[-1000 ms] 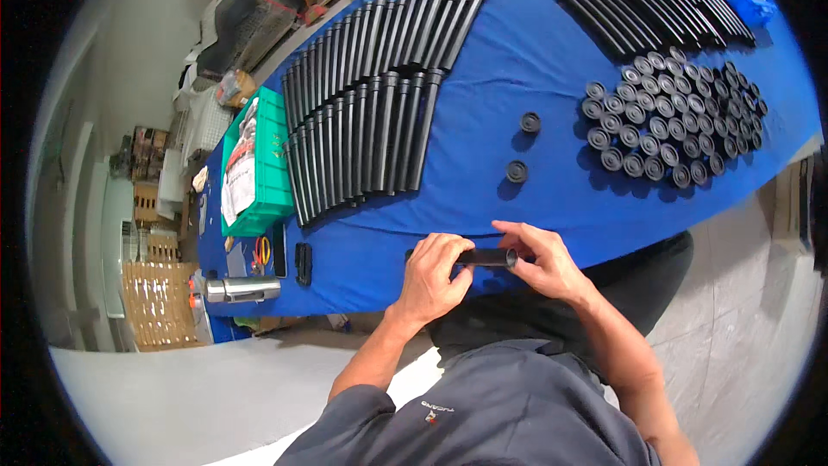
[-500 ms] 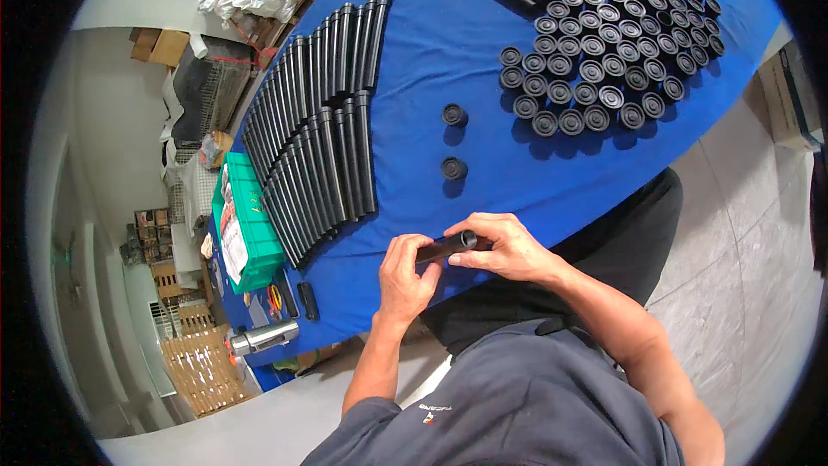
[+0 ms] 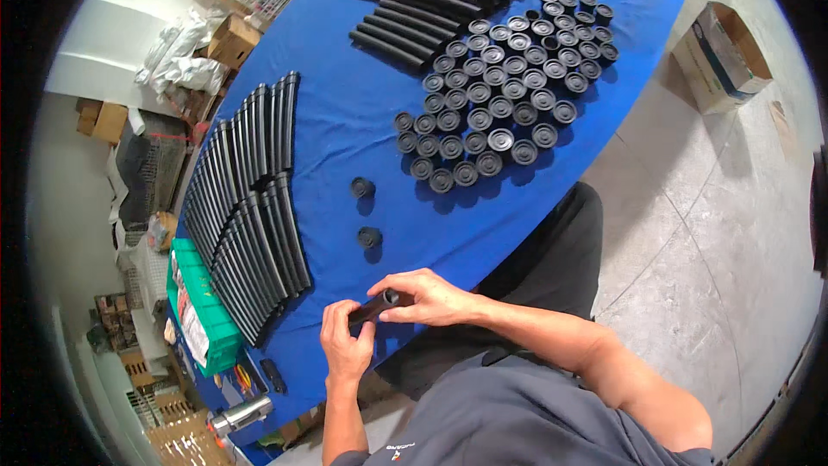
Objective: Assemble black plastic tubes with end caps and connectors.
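Note:
A short black tube is held between my hands over the near edge of the blue-covered table. My left hand is closed round its lower left part, thumb along the side. With thumb and fingers, my right hand pinches the tube near its open end, which faces up and right. Two round black caps stand apart on the cloth beyond my hands. Farther right is a large group of similar black round caps. Rows of long black tubes lie on the left.
A green crate with papers sits at the table's left edge. Near it lie a silver cylindrical tool, orange-handled pliers and a small black object. More black tubes lie at the far side. An open carton stands on the floor, right.
The view has turned, so the table and everything on it sit lower and farther left. Both hands keep hold of the tube, with little change in their grip.

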The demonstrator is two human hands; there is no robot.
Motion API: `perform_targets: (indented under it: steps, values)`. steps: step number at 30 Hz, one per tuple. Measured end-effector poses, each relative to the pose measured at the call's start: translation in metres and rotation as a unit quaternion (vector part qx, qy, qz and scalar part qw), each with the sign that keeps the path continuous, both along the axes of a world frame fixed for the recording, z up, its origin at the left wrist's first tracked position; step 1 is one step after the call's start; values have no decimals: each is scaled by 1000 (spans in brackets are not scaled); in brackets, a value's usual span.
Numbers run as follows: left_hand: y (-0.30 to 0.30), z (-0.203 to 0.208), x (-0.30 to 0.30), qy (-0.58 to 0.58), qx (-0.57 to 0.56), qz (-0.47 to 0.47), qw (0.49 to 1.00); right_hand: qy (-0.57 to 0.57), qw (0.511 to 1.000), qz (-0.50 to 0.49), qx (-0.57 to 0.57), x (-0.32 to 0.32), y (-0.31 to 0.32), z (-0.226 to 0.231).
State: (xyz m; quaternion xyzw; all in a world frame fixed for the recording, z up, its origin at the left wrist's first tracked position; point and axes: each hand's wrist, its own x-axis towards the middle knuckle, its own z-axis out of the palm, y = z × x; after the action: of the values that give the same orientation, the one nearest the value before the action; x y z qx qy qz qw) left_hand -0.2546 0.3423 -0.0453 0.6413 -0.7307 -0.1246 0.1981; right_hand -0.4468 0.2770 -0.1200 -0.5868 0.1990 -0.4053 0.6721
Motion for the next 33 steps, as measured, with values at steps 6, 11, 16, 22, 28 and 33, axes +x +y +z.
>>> perform_targets:
  steps: [6,11,16,22,28,33]
  values:
    - [-5,3,-7,-8,4,-46,999,-43,998,8,37,-4,1,-2]
    - [0,9,-4,-12,35,-38,999,-67,996,19,62,2,3,-6]
    - [-4,7,-7,-5,2,-42,999,-25,997,-7,76,-2,3,-3]
    - [-2,0,6,-40,11,-34,999,12,998,15,65,-9,2,5]
    - [-1,11,-11,-72,-18,-20,997,-38,980,34,190,-6,7,-2]
    - [10,14,0,58,-56,33,996,18,1000,-8,-10,-1,4,5]
